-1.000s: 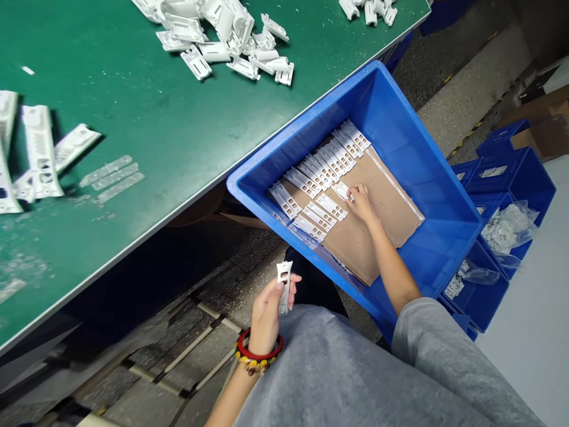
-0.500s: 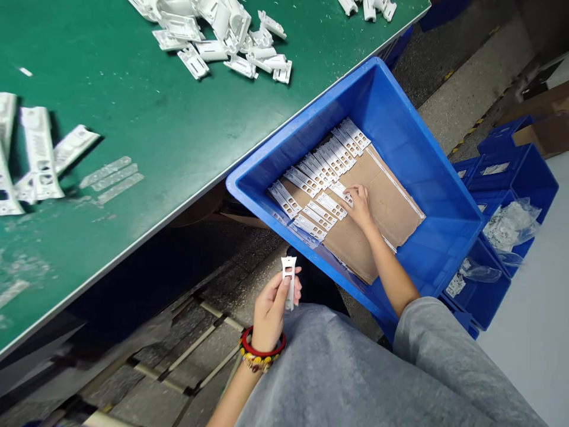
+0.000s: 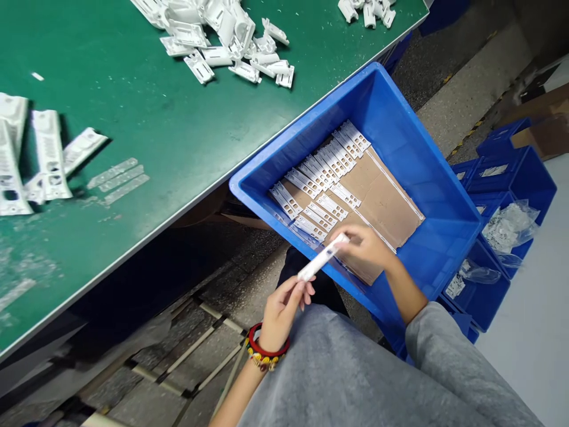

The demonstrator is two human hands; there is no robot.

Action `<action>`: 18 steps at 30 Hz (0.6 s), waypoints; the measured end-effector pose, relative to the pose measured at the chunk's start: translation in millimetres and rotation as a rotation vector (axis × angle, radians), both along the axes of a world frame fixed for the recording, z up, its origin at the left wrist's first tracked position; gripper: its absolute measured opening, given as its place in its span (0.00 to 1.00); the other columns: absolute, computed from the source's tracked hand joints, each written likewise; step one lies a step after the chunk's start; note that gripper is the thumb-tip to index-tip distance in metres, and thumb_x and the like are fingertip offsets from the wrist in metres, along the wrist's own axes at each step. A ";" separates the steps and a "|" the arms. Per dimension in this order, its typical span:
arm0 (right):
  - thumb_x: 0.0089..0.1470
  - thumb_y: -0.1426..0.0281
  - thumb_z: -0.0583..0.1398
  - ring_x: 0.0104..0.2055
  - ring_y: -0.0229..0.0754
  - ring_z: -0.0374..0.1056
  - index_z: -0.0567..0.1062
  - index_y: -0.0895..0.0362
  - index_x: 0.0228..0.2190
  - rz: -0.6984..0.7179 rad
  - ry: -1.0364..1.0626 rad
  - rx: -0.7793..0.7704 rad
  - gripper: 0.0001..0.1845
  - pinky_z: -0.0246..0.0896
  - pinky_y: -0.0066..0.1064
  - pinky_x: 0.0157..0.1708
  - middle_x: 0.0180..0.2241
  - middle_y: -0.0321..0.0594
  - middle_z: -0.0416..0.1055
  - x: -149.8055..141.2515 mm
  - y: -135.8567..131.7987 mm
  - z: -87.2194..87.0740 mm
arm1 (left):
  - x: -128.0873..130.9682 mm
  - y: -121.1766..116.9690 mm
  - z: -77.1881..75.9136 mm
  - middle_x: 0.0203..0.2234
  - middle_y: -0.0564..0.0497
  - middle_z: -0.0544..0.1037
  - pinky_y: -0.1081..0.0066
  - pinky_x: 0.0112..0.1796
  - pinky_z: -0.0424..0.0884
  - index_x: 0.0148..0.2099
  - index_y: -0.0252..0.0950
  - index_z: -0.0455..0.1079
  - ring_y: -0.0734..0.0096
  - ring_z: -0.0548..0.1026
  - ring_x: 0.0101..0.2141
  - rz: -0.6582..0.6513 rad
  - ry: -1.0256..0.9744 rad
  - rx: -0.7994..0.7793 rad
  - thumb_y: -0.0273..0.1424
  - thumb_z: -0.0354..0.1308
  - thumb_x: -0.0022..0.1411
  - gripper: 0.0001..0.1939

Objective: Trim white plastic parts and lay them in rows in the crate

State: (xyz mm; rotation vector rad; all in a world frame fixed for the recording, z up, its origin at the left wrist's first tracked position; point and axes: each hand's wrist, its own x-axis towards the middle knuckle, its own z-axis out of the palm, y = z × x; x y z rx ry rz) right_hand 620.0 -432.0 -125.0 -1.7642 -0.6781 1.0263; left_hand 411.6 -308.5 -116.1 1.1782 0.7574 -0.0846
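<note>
A long white plastic part [image 3: 323,258] is stretched between my two hands, over the near wall of the blue bin. My left hand [image 3: 284,302], closed, pinches its lower end between thumb and fingers. At the upper end, my right hand [image 3: 362,244] has its fingers closed around the part and is slightly blurred. Below, in the blue bin [image 3: 427,154], several like white parts [image 3: 322,167] lie in a row on a sheet of cardboard [image 3: 384,190]. A shorter second row [image 3: 332,206] lies nearer me.
The green table [image 3: 186,124] bears a heap of white plastic pieces [image 3: 222,35], a smaller pile [image 3: 368,10] and several long white parts [image 3: 48,154] at left. Blue crates [image 3: 524,172] with bagged pieces stand at right. A tube frame [image 3: 191,350] is at lower left.
My right hand has left a white part lying in the second row and come back to the part in my left hand, gripping its other end. That part has tilted to the right.
</note>
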 end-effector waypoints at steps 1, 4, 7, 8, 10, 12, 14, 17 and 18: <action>0.52 0.64 0.64 0.37 0.40 0.71 0.76 0.54 0.36 -0.187 0.005 0.001 0.09 0.65 0.29 0.37 0.35 0.36 0.75 15.5 -5.7 -15.5 | -1.5 0.7 -2.3 0.24 0.49 0.75 0.73 0.24 0.67 0.38 0.34 0.75 0.72 0.69 0.23 0.035 0.004 0.017 0.45 0.54 0.63 0.19; 0.46 0.64 0.66 0.31 0.37 0.69 0.71 0.55 0.30 -0.844 0.014 -0.079 0.11 0.63 0.27 0.32 0.28 0.34 0.72 60.8 -23.2 -68.7 | -9.6 6.6 -11.3 0.27 0.49 0.75 0.72 0.26 0.68 0.41 0.34 0.74 0.71 0.71 0.25 0.106 0.027 0.110 0.43 0.54 0.63 0.17; 0.46 0.65 0.62 0.28 0.33 0.66 0.66 0.55 0.30 -1.029 0.024 -0.104 0.11 0.61 0.25 0.30 0.27 0.32 0.70 84.9 -37.7 -106.7 | -24.1 22.1 -19.5 0.34 0.46 0.76 0.67 0.36 0.71 0.42 0.36 0.74 0.65 0.74 0.34 0.142 0.038 0.356 0.39 0.53 0.64 0.13; 0.45 0.65 0.62 0.27 0.33 0.65 0.65 0.54 0.30 -1.061 0.042 -0.098 0.12 0.60 0.25 0.29 0.27 0.31 0.69 86.2 -41.5 -113.2 | -30.8 30.5 -21.0 0.36 0.45 0.77 0.64 0.41 0.70 0.41 0.37 0.74 0.63 0.74 0.38 0.153 0.043 0.481 0.37 0.53 0.64 0.12; 0.42 0.66 0.63 0.27 0.32 0.65 0.64 0.54 0.30 -1.089 0.095 -0.079 0.13 0.61 0.25 0.29 0.27 0.30 0.68 81.9 -48.1 -119.0 | -47.2 51.9 -21.1 0.39 0.44 0.77 0.58 0.48 0.66 0.40 0.38 0.74 0.58 0.73 0.44 0.179 0.069 0.753 0.35 0.52 0.64 0.11; 0.40 0.67 0.63 0.26 0.32 0.64 0.64 0.54 0.29 -1.075 0.165 -0.061 0.14 0.61 0.25 0.27 0.26 0.30 0.67 73.3 -54.3 -119.9 | -66.5 77.3 -17.7 0.40 0.44 0.78 0.54 0.51 0.62 0.40 0.38 0.73 0.56 0.72 0.47 0.218 0.130 0.995 0.33 0.50 0.64 0.11; 0.39 0.68 0.62 0.22 0.32 0.61 0.64 0.54 0.27 -1.047 0.226 -0.052 0.12 0.60 0.24 0.22 0.23 0.29 0.64 65.1 -59.1 -119.4 | -84.8 102.9 -12.4 0.42 0.43 0.78 0.52 0.52 0.60 0.40 0.38 0.73 0.54 0.71 0.47 0.285 0.216 1.172 0.31 0.49 0.63 0.11; 0.40 0.68 0.59 0.17 0.31 0.53 0.62 0.54 0.23 -1.005 0.260 -0.026 0.09 0.52 0.22 0.15 0.18 0.26 0.57 56.1 -61.2 -116.0 | -95.8 137.3 -6.8 0.43 0.44 0.77 0.51 0.53 0.59 0.42 0.39 0.73 0.53 0.69 0.49 0.377 0.302 1.322 0.30 0.48 0.63 0.12; 0.40 0.68 0.58 0.15 0.31 0.50 0.61 0.53 0.22 -0.992 0.254 -0.011 0.09 0.49 0.22 0.13 0.17 0.25 0.54 53.8 -60.6 -113.6 | -92.1 148.0 -6.1 0.43 0.44 0.77 0.51 0.53 0.58 0.42 0.39 0.73 0.53 0.69 0.49 0.383 0.306 1.350 0.30 0.48 0.64 0.12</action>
